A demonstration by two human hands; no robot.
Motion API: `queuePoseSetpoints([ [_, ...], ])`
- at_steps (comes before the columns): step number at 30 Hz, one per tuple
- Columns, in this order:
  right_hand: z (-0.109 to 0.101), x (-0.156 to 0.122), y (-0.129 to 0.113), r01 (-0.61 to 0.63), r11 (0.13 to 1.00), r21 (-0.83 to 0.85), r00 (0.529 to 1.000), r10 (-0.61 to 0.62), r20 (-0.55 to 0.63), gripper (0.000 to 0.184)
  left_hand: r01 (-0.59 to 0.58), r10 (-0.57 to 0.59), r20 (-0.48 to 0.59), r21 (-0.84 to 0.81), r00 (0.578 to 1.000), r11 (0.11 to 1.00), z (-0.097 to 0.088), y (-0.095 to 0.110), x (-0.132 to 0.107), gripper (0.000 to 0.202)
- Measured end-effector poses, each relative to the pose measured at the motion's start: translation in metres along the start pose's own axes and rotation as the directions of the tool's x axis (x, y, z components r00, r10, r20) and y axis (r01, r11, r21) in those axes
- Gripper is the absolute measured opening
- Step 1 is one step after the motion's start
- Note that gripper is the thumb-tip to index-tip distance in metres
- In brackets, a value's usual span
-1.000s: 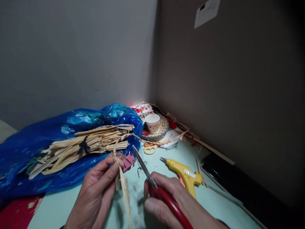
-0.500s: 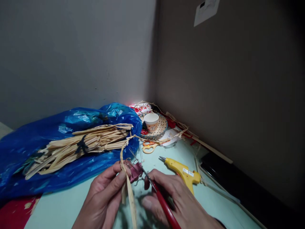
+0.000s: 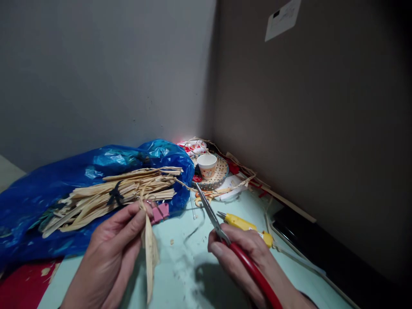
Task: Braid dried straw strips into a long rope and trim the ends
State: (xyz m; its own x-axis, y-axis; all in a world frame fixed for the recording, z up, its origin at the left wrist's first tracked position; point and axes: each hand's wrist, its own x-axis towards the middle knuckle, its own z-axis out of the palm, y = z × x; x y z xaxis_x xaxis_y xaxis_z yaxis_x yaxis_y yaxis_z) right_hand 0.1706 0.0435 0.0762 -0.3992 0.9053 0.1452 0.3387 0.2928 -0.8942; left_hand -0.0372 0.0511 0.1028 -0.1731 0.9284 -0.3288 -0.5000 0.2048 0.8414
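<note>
My left hand pinches a bunch of dry straw strips that hang down from its fingers, with a pink clip at the top of the bunch. My right hand grips red-handled scissors, blades pointing up and away, apart from the strips. A thin cord runs from the bunch back toward the corner.
A tied bundle of straw strips lies on a blue plastic bag. A yellow glue gun lies behind my right hand. Farther back stand a paper cup on a woven tray and orange-handled scissors. Walls close the corner.
The hands have drawn apart: my left hand carried the strips and clip to the left, my right hand moved the scissors right and away from the clip.
</note>
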Motion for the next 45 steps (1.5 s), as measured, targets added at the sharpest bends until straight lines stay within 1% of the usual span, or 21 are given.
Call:
queuePoseSetpoints([
  [2,-0.004,0.001,-0.001,-0.001,0.999,0.034,0.999,0.002,-0.033,0.042,-0.038,0.039,-0.037,0.017,0.999,0.999,-0.002,0.006,0.003,0.027],
  [4,-0.005,0.002,-0.002,-0.008,0.999,0.046,0.999,0.010,-0.043,0.045,-0.068,0.069,-0.048,0.029,0.996,0.997,-0.002,0.009,0.005,0.024],
  [8,0.002,0.001,-0.003,-0.024,0.999,0.026,0.998,0.026,-0.051,0.047,-0.112,0.115,-0.077,0.046,0.990,0.993,0.001,0.007,0.005,0.019],
  [10,0.004,0.000,-0.002,-0.042,0.999,0.003,0.998,0.042,-0.056,0.043,-0.096,0.097,-0.038,0.048,0.995,0.994,0.002,0.002,0.005,0.019],
  [12,0.002,0.001,0.001,-0.068,0.998,-0.015,0.995,0.067,-0.081,0.038,-0.072,0.070,0.023,0.052,0.997,0.996,0.002,-0.003,0.005,0.020],
  [13,-0.001,0.001,0.003,-0.085,0.996,-0.018,0.991,0.082,-0.108,0.036,-0.068,0.066,0.036,0.063,0.997,0.996,0.001,-0.005,0.007,0.021],
  [16,-0.008,0.005,0.007,-0.117,0.993,-0.009,0.978,0.114,-0.175,0.038,-0.089,0.092,-0.016,0.120,0.996,0.989,-0.001,-0.007,0.011,0.025],
  [17,-0.009,0.006,0.008,-0.109,0.994,-0.014,0.981,0.105,-0.164,0.038,-0.093,0.095,-0.011,0.147,0.995,0.985,-0.002,-0.007,0.012,0.024],
  [18,-0.008,0.006,0.008,-0.095,0.995,-0.033,0.986,0.089,-0.138,0.039,-0.093,0.091,0.015,0.177,0.996,0.980,-0.002,-0.006,0.012,0.023],
  [20,-0.005,0.008,0.007,-0.057,0.993,-0.107,0.998,0.052,-0.045,0.037,-0.092,0.078,0.071,0.221,0.994,0.971,-0.002,-0.004,0.010,0.020],
  [22,0.000,0.008,0.006,-0.037,0.983,-0.182,0.998,0.043,0.034,0.036,-0.101,0.086,0.072,0.255,0.994,0.962,-0.001,-0.001,0.007,0.017],
  [24,0.002,0.009,0.005,-0.041,0.977,-0.211,0.996,0.058,0.073,0.035,-0.110,0.096,0.063,0.294,0.993,0.949,0.001,0.000,0.003,0.013],
  [25,0.003,0.009,0.004,-0.043,0.976,-0.211,0.995,0.062,0.083,0.034,-0.106,0.084,0.083,0.320,0.993,0.942,0.001,-0.001,0.002,0.009],
  [26,0.003,0.009,0.005,-0.043,0.977,-0.207,0.993,0.064,0.095,0.034,-0.099,0.062,0.118,0.346,0.991,0.933,0.002,-0.002,0.002,0.006],
  [28,0.002,0.008,0.005,-0.047,0.978,-0.201,0.992,0.069,0.107,0.034,-0.098,0.006,0.221,0.406,0.975,0.908,0.002,-0.007,0.002,0.009],
  [31,0.002,0.007,0.004,-0.059,0.982,-0.178,0.989,0.082,0.124,0.035,-0.142,-0.053,0.372,0.478,0.927,0.867,0.001,-0.016,0.004,0.016],
  [33,0.003,0.007,0.000,-0.071,0.992,-0.107,0.984,0.087,0.155,0.035,-0.148,-0.083,0.423,0.485,0.902,0.862,0.002,-0.020,0.006,0.016],
  [37,0.000,0.008,-0.012,-0.140,0.987,0.075,0.962,0.118,0.246,0.033,-0.140,-0.112,0.460,0.478,0.881,0.867,0.001,-0.022,0.007,0.017],
  [40,-0.006,0.008,-0.016,-0.149,0.986,0.075,0.957,0.125,0.263,0.032,-0.146,-0.127,0.499,0.471,0.857,0.870,-0.002,-0.021,0.008,0.018],
  [42,-0.010,0.006,-0.016,-0.130,0.991,0.031,0.961,0.119,0.250,0.031,-0.120,-0.118,0.475,0.442,0.872,0.889,-0.004,-0.019,0.008,0.017],
  [45,-0.013,0.003,-0.015,-0.114,0.993,-0.028,0.965,0.117,0.233,0.032,-0.045,-0.101,0.407,0.334,0.908,0.941,-0.004,-0.017,0.006,0.014],
])
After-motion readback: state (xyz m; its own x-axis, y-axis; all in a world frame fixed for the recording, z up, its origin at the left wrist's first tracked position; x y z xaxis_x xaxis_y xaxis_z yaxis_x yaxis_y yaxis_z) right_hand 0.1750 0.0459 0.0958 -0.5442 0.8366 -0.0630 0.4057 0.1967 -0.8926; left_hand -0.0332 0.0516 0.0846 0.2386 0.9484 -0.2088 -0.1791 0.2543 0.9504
